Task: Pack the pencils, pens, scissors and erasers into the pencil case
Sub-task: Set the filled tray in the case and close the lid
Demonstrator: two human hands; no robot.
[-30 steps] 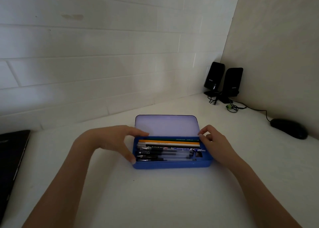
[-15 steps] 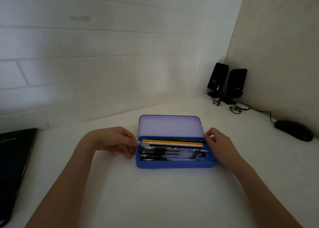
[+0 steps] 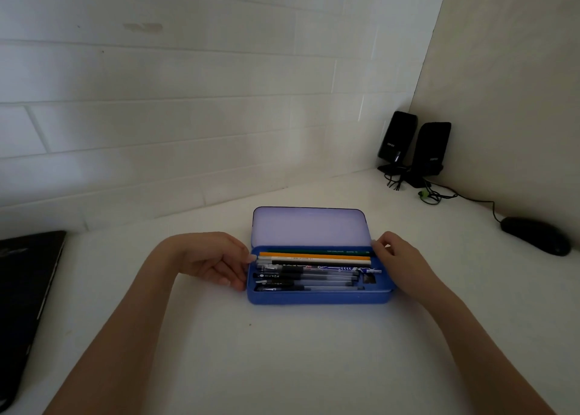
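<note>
A blue pencil case (image 3: 317, 298) lies open on the white desk, its pale lid (image 3: 309, 226) standing up at the back. Inside lie green, orange and white pencils (image 3: 314, 254) at the rear and several black-capped pens (image 3: 307, 278) in front. A small dark item sits in the case's right end; what it is cannot be told. My left hand (image 3: 213, 261) grips the case's left end with curled fingers. My right hand (image 3: 398, 261) holds the right end, its fingertips at the lid's lower right corner.
A dark laptop (image 3: 25, 289) lies at the left edge of the desk. Two black speakers (image 3: 414, 148) stand in the back right corner, with cables trailing to a black mouse (image 3: 536, 235). A tiled wall runs behind.
My left hand drew back from over the pens and the lid's left corner to the case's left end. My right hand stayed at the right end.
</note>
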